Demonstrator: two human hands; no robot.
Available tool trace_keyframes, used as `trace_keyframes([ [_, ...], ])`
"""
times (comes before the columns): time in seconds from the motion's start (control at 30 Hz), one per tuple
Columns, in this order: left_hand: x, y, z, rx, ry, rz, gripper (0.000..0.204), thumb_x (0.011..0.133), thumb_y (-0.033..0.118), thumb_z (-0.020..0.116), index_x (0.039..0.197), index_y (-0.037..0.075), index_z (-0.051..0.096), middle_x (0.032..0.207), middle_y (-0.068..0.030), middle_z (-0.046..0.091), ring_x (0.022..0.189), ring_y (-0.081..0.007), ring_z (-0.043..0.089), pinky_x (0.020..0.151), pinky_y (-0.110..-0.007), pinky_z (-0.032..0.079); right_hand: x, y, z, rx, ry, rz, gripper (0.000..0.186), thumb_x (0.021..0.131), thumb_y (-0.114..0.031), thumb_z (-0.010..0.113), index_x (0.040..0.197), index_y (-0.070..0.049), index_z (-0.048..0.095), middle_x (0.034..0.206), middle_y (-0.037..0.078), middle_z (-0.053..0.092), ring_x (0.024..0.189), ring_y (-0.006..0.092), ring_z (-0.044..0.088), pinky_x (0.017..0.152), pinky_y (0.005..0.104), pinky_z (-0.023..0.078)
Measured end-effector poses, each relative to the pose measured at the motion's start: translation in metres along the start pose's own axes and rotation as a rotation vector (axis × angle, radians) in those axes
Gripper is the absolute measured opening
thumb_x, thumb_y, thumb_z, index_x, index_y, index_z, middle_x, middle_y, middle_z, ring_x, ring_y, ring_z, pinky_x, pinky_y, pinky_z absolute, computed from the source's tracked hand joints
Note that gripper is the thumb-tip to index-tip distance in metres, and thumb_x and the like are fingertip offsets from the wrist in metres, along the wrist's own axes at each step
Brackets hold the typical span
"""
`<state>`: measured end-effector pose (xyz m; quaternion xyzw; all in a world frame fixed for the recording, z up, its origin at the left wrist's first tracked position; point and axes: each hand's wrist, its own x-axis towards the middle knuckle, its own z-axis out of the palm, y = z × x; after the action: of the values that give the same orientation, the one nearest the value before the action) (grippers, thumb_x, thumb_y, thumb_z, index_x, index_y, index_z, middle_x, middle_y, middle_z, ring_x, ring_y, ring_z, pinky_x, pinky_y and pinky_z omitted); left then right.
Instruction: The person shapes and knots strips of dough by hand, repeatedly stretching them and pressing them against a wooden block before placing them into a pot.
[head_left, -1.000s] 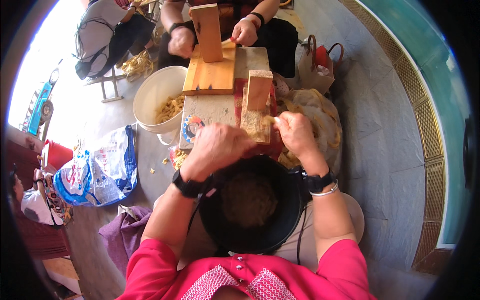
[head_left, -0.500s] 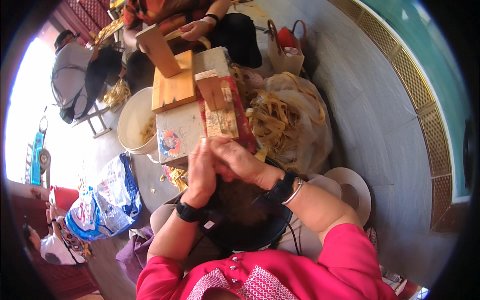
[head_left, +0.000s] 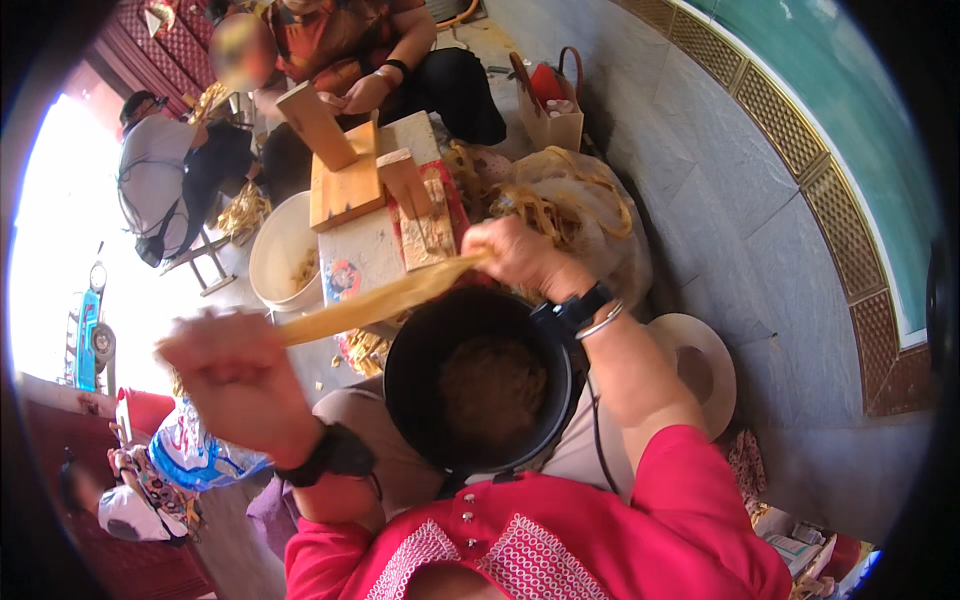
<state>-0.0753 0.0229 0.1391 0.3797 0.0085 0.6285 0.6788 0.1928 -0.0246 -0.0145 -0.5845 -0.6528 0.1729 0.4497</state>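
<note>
A flat yellowish strip [head_left: 375, 302] is stretched between my hands, its material not plain to see. My left hand [head_left: 235, 375], smeared by motion, is closed round the lower left end. The other end is gripped in the fist of my right hand [head_left: 512, 252], higher up and to the right. Below the strip, between my knees, stands a black bucket [head_left: 394, 375] with a brownish mass [head_left: 492, 385] at its bottom. Just beyond is a bench [head_left: 368, 245] bearing a rough wooden block with an upright post [head_left: 405, 185].
Across the bench a person [head_left: 345, 60] sits near a second wooden stand [head_left: 345, 200]. A white bucket [head_left: 262, 255] stands left of the bench. A translucent sack of yellowish strips [head_left: 600, 230] lies on its right, a handbag [head_left: 550, 125] behind. Another person [head_left: 155, 170] sits far left.
My hands, close together before at the bench's near edge, have moved wide apart. My left hand went left and nearer; the strip now shows stretched between them, and the bucket is uncovered.
</note>
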Motion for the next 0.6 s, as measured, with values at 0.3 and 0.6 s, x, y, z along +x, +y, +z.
trace_keyframes([
  [0.3, 0.023, 0.068, -0.005, 0.106, -0.068, 0.208, 0.034, 0.097, 0.020, 0.044, 0.065, 0.014, 0.034, 0.057, 0.0044, 0.023, 0.050, -0.0081, 0.021, 0.048, -0.025, 0.021, -0.005, -0.051, -0.133, -0.448, 0.691, -0.048, 0.005, 0.080, -0.002, 0.061, 0.075, -0.002, 0.059, 0.064, 0.009, 0.061, 0.059, 0.0142, 0.057, 0.054, 0.0283, 0.044],
  [0.6, -0.025, -0.069, 0.011, 0.100, 0.188, -0.364, 0.033, 0.098, 0.035, 0.046, 0.072, 0.014, 0.042, 0.060, 0.0043, 0.031, 0.050, -0.0079, 0.030, 0.046, -0.023, 0.029, 0.000, -0.110, -0.040, 0.255, -0.040, -0.024, 0.038, 0.084, -0.029, 0.066, 0.109, -0.001, 0.059, 0.100, 0.013, 0.064, 0.096, 0.0231, 0.060, 0.086, 0.0307, 0.046],
])
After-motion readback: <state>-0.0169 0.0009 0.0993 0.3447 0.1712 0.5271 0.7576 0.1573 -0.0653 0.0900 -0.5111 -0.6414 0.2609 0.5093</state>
